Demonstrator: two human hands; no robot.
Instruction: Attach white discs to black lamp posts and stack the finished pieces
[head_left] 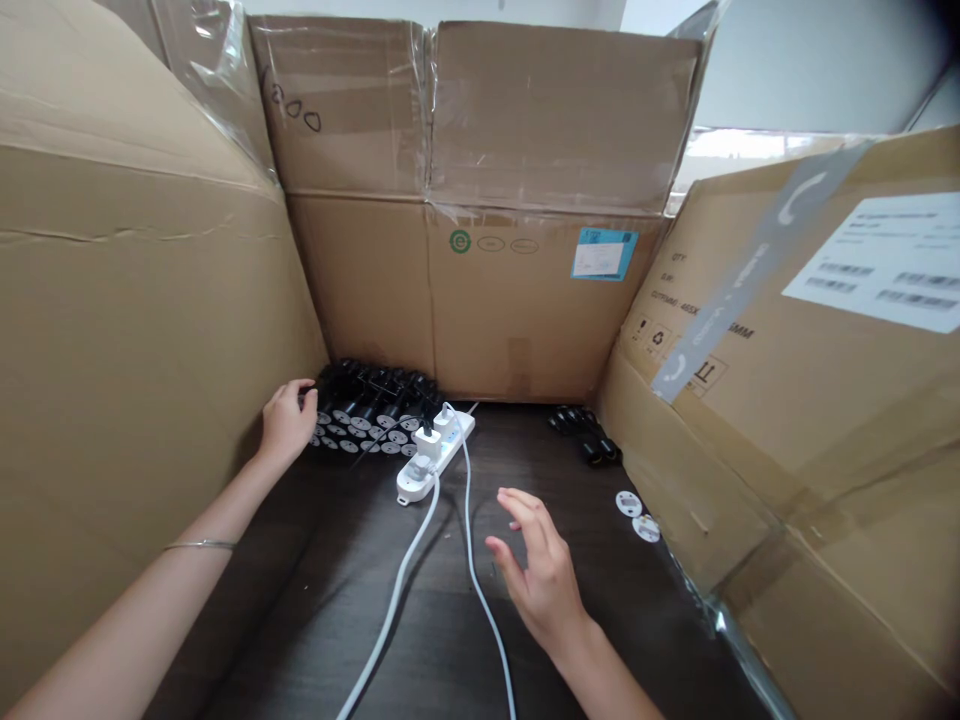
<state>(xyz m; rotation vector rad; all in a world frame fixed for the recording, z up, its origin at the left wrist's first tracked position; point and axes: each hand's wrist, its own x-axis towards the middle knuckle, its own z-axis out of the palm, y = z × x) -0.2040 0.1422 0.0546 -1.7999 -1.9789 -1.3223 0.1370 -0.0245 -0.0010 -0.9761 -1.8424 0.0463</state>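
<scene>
Just left of the white power strip [409, 488], and close against it, sits a stacked pile of black pieces [367, 395] with round whitish ends facing out. At the pile's far side from the strip, the person's left hand [289, 415] reaches its edge, fingers bent and thumb a little apart; I can't tell whether they pinch anything. Nearer the person than the strip and to its right, the right hand [541, 575] hovers with nothing in it, fingers loosely curved, thumb spread away.

Two pale cables [403, 580] run from the strip toward the person. Right of the strip, a bare stretch of dark surface [510, 445] gives room, ending at a small cluster of black pieces [585, 435] and two white discs [630, 503] along the right-hand carton [825, 440]. Left of the strip, the left-hand carton [135, 330] crowds the forearm; behind the strip, the back carton [517, 320] closes the space.

Above the strip, that back carton bears a green "e" mark [460, 241], a blue-edged label [604, 253] too small to read, and hand-drawn loops like zeros. Right of the strip, the other carton reads "QTY:", with a barcoded white label [885, 262] and grey tape [750, 290].
</scene>
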